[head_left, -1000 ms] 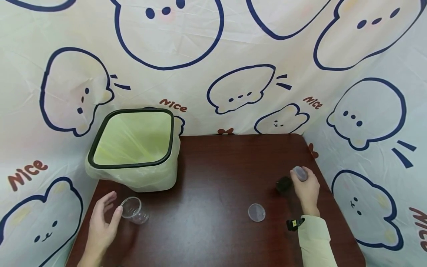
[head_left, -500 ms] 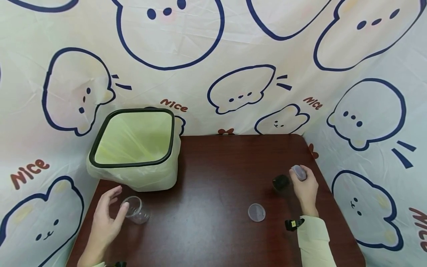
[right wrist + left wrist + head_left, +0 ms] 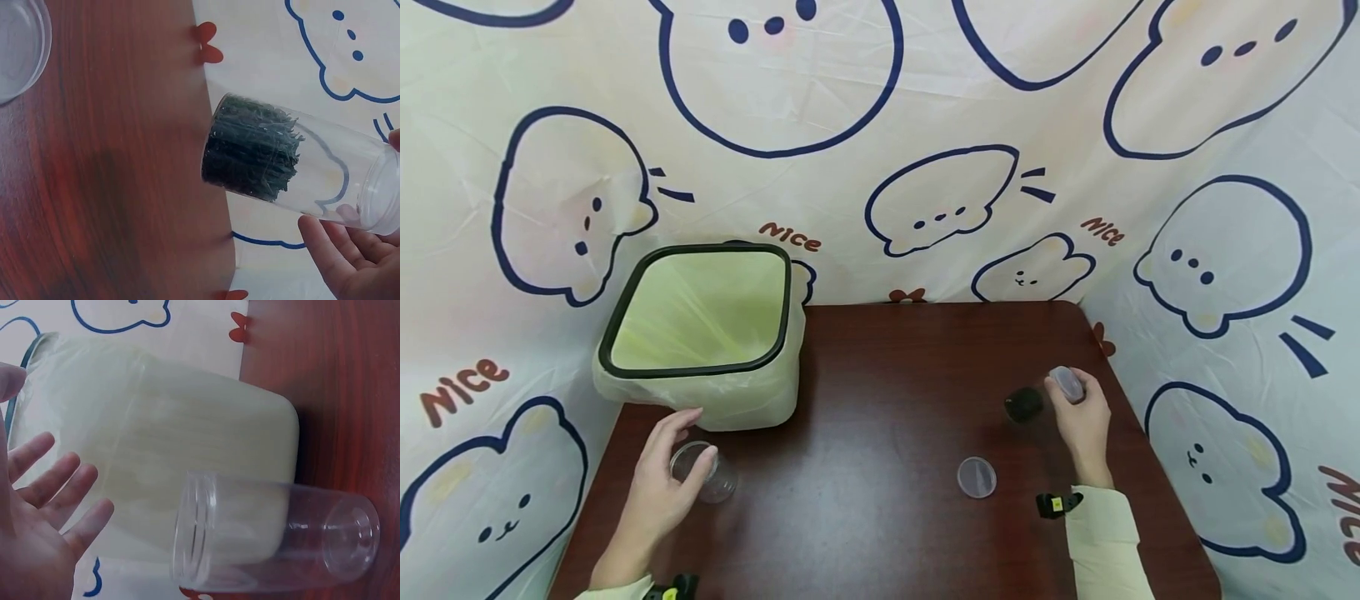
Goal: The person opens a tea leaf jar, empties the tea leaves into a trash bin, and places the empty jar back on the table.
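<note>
My left hand [image 3: 655,500] hovers at the mouth of a clear plastic jar [image 3: 721,482], thumb and fingers spread apart on either side of its rim. In the left wrist view the fingers [image 3: 53,478] are loosely extended near the open threaded mouth of that jar [image 3: 250,534], with nothing in them. My right hand [image 3: 1084,421] grips a second clear jar [image 3: 262,153] around its top end, tilted. Dark, stringy dried strands [image 3: 250,147] fill its lower half. A round clear lid [image 3: 977,477] lies flat on the table between the two hands.
A pale green bin [image 3: 748,404] with a dark rim and a plastic liner stands at the table's back left, just behind the left jar. The brown table [image 3: 880,375] meets a cartoon-printed cloth [image 3: 835,192] at the back and sides.
My left hand has moved right and forward, from beside the jar to over its mouth. My right hand has shifted slightly left and away from me with the filled jar.
</note>
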A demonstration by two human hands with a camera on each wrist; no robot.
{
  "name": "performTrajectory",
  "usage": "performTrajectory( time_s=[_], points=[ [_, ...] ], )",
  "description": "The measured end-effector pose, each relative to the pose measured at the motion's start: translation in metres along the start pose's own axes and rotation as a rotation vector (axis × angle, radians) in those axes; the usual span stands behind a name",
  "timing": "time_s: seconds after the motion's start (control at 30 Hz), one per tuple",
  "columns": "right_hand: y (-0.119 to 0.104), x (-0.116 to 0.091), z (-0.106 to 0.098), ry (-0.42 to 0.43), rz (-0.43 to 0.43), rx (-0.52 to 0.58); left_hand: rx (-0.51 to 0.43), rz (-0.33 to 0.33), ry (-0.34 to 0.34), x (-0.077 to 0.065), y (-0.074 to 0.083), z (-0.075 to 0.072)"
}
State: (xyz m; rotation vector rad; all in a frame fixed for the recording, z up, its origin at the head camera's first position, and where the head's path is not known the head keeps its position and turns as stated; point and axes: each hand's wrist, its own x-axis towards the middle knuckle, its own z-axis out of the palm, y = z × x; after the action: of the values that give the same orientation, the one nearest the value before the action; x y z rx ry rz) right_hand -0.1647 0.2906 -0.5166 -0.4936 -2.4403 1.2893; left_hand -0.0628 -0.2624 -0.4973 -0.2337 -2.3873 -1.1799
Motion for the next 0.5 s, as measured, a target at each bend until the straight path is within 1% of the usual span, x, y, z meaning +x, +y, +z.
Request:
performTrajectory(
  time_s=[0.17,0.37,0.5],
  points=[
    [-0.005,-0.003,0.001,-0.023,0.006,0.018,-0.003,0.019,-0.011,0.003,0.006,0.004],
    [-0.012,-0.004,0.003,-0.036,-0.013,0.041,0.001,0.000,-0.045,0.005,0.011,0.008],
    [-0.016,-0.006,0.005,-0.060,-0.032,0.053,-0.015,-0.004,-0.070,0.007,0.014,0.013]
  ],
)
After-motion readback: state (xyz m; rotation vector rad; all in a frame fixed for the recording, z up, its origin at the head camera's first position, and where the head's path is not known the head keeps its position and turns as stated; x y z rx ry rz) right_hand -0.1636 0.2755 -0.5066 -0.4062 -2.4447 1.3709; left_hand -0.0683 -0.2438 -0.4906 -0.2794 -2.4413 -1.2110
